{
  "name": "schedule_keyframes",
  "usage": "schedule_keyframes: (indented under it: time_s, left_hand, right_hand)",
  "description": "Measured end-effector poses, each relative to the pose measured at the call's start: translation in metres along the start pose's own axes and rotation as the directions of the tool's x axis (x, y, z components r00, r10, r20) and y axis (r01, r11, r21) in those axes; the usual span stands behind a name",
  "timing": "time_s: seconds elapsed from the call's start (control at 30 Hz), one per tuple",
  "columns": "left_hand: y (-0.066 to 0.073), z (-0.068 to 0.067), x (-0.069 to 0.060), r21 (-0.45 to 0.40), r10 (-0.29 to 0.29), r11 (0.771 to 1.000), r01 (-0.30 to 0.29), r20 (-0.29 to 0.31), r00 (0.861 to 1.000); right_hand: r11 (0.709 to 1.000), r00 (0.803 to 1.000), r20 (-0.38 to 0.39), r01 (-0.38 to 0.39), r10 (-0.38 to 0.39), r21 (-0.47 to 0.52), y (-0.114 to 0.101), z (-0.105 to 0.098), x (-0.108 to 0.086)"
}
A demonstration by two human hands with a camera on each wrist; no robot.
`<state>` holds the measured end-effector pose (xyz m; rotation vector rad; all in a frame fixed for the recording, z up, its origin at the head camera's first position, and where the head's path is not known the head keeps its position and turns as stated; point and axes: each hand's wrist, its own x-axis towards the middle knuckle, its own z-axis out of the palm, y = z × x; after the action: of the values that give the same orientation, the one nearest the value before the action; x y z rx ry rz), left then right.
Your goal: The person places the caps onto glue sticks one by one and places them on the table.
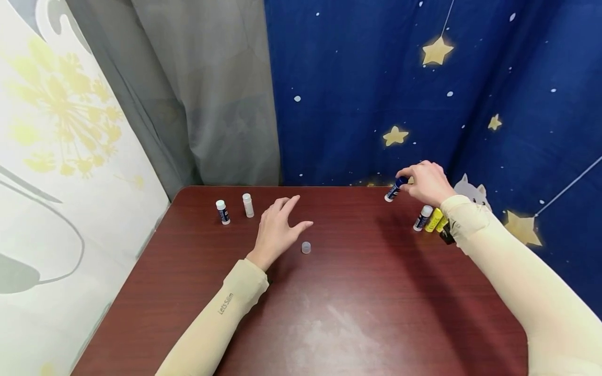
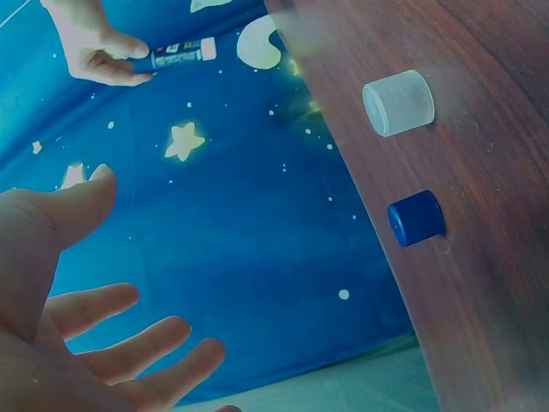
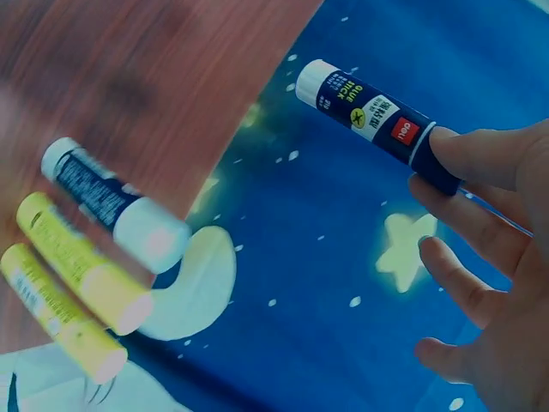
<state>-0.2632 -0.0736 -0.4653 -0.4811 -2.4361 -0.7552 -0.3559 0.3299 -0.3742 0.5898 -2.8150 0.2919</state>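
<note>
The right hand point(image 1: 425, 183) pinches the dark blue end of a glue stick point(image 3: 369, 120) with its thumb and a finger, and its other fingers are spread. The stick tilts near the far edge of the table point(image 1: 352, 292), white end down, and looks to be in the air. It is likely light and hard, and smooth enough to slip. The dark blue end looks like a cap and might pull off, so the middle is probably a safer place to hold. The words "GLUE STICK" can be read on it, and a red patch seems to say "deli".

The left hand point(image 1: 277, 232) holds nothing, with fingers and thumb spread. A clear cap point(image 1: 306, 247) sits on the table near its thumb, and the left wrist view shows a blue cap point(image 2: 418, 218) beside that one. Writing on the left sleeve point(image 1: 226, 304) seems to say "Let's Slim".

Farther left stand a blue tube with a white top point(image 1: 223, 212) and a white tube point(image 1: 248, 205). On the right, a blue and white tube point(image 1: 423, 218) stands by two yellow tubes point(image 1: 433, 220). Their small writing is too blurry to read.
</note>
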Motion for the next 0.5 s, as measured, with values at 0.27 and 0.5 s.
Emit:
schedule_keyframes:
  time_s: [0.27, 0.5]
  left_hand:
    - [-0.004, 0.004, -0.002, 0.020, 0.015, 1.000, -0.015, -0.003, 1.000]
    - [-0.009, 0.006, -0.003, 0.029, 0.009, 1.000, -0.009, -0.010, 1.000]
  right_hand:
    - [0.999, 0.996, 0.083, -0.037, 0.039, -0.026, 0.025, 0.016, -0.007]
    - [0.997, 0.990, 0.122, -0.059, 0.066, -0.058, 0.042, 0.029, -0.010]
